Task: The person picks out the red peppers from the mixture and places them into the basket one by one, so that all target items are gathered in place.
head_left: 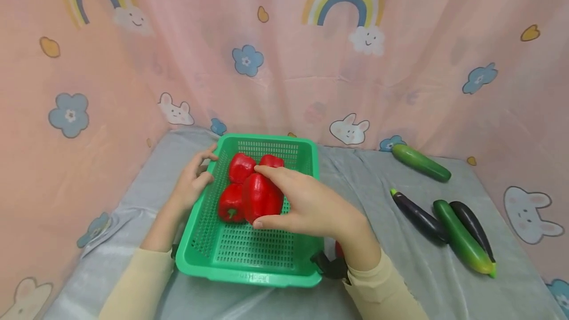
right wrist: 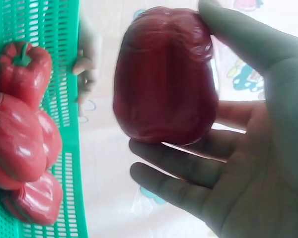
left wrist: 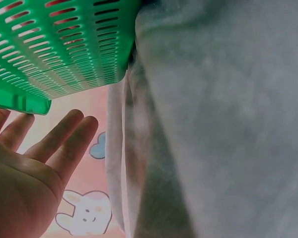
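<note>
My right hand [head_left: 306, 204] grips a red bell pepper [head_left: 261, 197] between thumb and fingers, above the green basket [head_left: 249, 277]. The right wrist view shows the held pepper [right wrist: 164, 79] clear of the others. Inside the basket lie several more red peppers, one [head_left: 231, 203] with its green stem showing and another [head_left: 242, 167] behind it; the held pepper and hand partly cover them. At the basket's left side is my left hand [head_left: 192, 181], fingers loosely extended by the rim. In the left wrist view its fingers [left wrist: 69, 144] are nearly straight, with fingertips at the rim.
To the right on the grey cloth [head_left: 364, 181] lie a zucchini [head_left: 420, 163], an eggplant [head_left: 419, 216], a second zucchini [head_left: 462, 236] and another eggplant [head_left: 472, 226]. A red object [head_left: 340, 249] is mostly hidden behind my right wrist. A pink printed curtain [head_left: 284, 88] stands behind.
</note>
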Demonstrator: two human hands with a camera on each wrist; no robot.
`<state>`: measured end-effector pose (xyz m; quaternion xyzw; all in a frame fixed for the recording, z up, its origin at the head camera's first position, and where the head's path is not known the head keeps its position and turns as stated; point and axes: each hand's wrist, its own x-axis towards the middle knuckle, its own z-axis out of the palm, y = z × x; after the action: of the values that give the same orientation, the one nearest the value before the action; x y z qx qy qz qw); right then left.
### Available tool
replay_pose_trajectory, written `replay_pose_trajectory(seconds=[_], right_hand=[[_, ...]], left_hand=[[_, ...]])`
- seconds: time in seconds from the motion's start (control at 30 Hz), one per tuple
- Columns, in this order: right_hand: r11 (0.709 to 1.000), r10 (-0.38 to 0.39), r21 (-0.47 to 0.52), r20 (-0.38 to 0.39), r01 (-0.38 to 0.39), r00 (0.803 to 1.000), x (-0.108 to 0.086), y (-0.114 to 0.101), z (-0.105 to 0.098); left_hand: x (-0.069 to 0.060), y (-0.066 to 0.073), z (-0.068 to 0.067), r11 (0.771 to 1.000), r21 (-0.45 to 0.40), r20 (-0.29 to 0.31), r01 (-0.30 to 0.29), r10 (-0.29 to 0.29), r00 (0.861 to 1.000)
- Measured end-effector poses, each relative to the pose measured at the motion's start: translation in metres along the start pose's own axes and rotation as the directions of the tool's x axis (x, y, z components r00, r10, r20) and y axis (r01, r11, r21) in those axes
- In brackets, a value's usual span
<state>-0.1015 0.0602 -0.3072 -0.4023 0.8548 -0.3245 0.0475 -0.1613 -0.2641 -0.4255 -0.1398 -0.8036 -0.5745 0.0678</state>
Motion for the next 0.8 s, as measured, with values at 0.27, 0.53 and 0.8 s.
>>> replay_pose_trajectory(seconds=[0.27,0.53,0.8], right_hand=[[0.997,-0.049,-0.066,0.038,0.051,0.998,-0.003,-0.015,0.007],[0.987,-0.112,-0.107,0.037,0.115,0.993,-0.002,-0.026,0.020],[0.989,-0.097,-0.113,0.028,0.100,0.995,0.002,-0.033,0.038]], left_hand=[[-0.001,0.005,0.000,1.000,0.018,-0.005,0.016,-0.015,1.000],[0.000,0.006,0.001,1.000,0.024,-0.004,0.011,-0.011,1.000],[0.001,0.002,0.001,1.000,0.014,-0.003,0.010,-0.010,1.000]])
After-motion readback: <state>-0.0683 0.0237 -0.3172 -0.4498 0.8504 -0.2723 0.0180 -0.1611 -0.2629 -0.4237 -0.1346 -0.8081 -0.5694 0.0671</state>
